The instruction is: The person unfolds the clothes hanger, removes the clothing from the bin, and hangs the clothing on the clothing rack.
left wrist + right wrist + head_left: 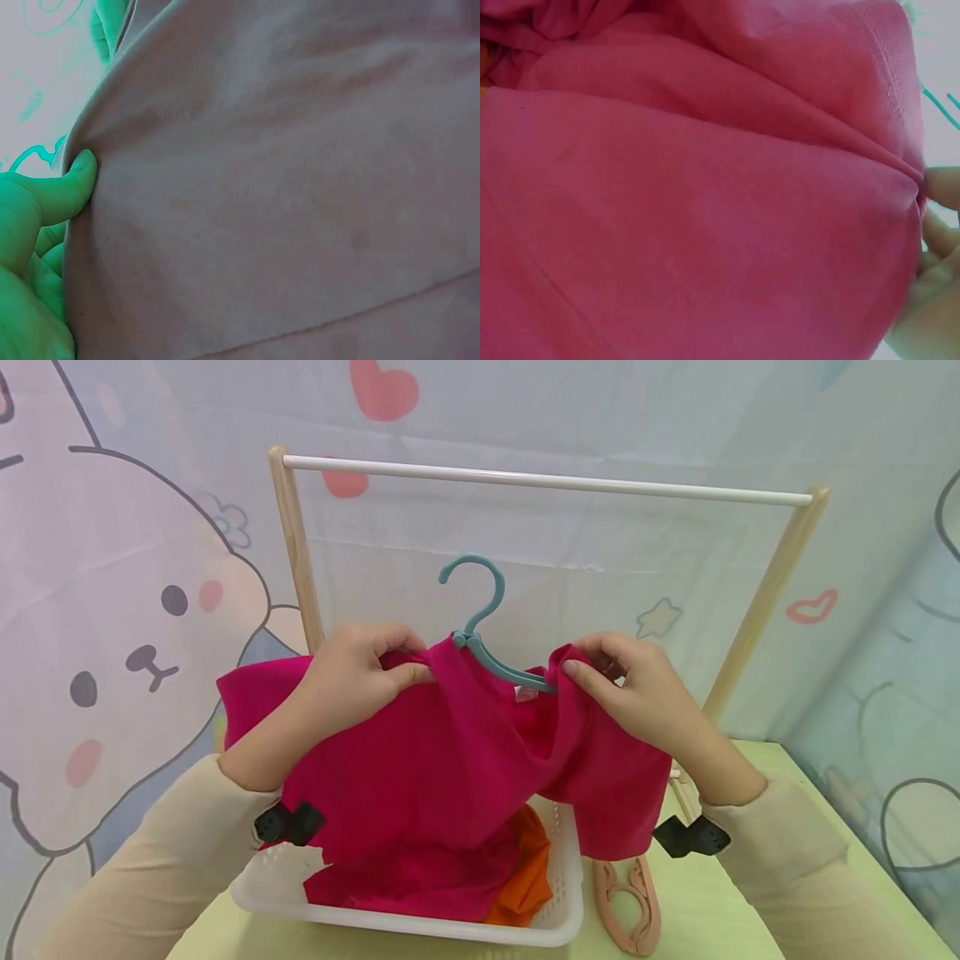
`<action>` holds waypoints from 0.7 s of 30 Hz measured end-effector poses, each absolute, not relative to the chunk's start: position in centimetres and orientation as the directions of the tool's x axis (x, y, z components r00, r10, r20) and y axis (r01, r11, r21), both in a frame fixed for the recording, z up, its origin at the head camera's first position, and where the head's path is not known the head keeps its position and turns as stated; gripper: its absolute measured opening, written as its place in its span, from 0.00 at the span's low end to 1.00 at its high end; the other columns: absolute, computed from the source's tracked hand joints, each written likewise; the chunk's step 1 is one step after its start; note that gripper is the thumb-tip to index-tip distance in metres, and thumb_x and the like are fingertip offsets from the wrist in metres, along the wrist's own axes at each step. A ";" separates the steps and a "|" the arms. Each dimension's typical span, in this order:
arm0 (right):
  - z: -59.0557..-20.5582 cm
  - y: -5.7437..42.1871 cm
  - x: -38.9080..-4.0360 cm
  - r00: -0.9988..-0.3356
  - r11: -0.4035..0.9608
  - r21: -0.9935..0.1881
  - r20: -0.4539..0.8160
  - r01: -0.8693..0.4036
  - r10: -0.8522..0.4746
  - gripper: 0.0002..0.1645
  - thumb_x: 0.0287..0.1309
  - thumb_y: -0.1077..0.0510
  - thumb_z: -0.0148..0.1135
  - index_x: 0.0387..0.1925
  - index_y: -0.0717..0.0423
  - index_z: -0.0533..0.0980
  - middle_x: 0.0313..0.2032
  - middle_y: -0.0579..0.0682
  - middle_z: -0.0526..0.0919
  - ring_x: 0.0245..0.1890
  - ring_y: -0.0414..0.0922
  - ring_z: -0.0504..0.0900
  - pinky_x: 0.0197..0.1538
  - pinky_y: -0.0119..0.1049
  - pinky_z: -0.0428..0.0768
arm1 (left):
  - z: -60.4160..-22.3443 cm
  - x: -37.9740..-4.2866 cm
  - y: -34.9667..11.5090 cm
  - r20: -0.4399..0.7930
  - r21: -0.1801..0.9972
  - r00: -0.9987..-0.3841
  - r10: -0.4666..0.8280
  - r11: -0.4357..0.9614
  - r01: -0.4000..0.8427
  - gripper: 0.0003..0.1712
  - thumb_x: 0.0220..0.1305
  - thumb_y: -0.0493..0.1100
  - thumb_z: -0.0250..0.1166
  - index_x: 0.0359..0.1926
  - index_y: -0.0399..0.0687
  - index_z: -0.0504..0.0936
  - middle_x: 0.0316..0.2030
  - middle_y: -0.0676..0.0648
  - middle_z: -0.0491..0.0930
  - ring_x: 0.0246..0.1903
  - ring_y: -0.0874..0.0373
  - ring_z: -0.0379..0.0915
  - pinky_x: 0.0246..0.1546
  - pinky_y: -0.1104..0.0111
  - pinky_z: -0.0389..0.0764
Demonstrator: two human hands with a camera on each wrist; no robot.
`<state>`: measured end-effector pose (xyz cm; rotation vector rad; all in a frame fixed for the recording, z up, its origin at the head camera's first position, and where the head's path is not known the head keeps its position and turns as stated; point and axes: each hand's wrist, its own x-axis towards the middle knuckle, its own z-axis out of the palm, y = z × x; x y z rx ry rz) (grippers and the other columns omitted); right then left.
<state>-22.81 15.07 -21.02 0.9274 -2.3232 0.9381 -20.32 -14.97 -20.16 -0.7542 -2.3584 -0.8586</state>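
At far left a printed animal face (150, 685) fills the backdrop (525, 410), with hearts and a star further right. The rack (547, 482) stands before it: white rail, wooden posts, the left post running down behind the left hand, the right one behind the right arm. On the pale green table (712, 893) sits the white basket (405, 928), its back part hidden by the shirt (390, 777). Inside are magenta cloth (420, 885) and, to its right, orange cloth (531, 868); whether the magenta is the shirt's own lower part is unclear. Just right of the basket lies a peach folding hanger (651, 927).

The shirt, deep pink, is held up over the basket, in front of the rack. At its neck is a blue hanger (501, 668), hook upward and below the rail, one arm showing in the collar opening. A small white label (525, 693) shows inside the collar; its writing is too small to read.

The left hand (360, 672) pinches the shirt's upper edge, thumb in front, left of the hook. The right hand (637, 689) pinches the fabric by the collar, over the hanger's end, thumb likewise in front. Both forearms slant inward, beige sleeves (780, 852) pushed back, with black blocks (288, 822) at the wrists.
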 end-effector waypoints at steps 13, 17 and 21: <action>-20.9 16.5 -22.5 -0.743 0.595 -0.517 0.631 -0.616 -0.221 0.12 0.65 0.55 0.60 0.43 0.59 0.82 0.33 0.53 0.83 0.27 0.37 0.74 0.30 0.23 0.72 | -20.9 -19.6 -15.3 0.624 0.447 -0.737 0.258 0.656 0.608 0.04 0.59 0.37 0.69 0.36 0.45 0.85 0.28 0.50 0.83 0.26 0.58 0.73 0.28 0.69 0.74; -21.1 16.5 -22.3 -0.697 0.554 -0.458 0.620 -0.695 -0.361 0.11 0.63 0.59 0.62 0.45 0.57 0.83 0.38 0.51 0.84 0.31 0.38 0.76 0.34 0.23 0.75 | -20.8 -19.5 -15.4 0.632 0.449 -0.736 0.244 0.658 0.604 0.05 0.59 0.37 0.69 0.38 0.44 0.85 0.28 0.49 0.83 0.26 0.57 0.73 0.28 0.69 0.74; -21.7 16.3 -22.5 -0.631 0.537 -0.362 0.600 -0.762 -0.491 0.13 0.60 0.62 0.65 0.47 0.57 0.82 0.40 0.50 0.86 0.35 0.40 0.79 0.37 0.23 0.76 | -21.0 -19.4 -15.4 0.642 0.450 -0.728 0.242 0.650 0.612 0.05 0.58 0.36 0.69 0.37 0.44 0.85 0.28 0.49 0.83 0.26 0.57 0.73 0.28 0.69 0.75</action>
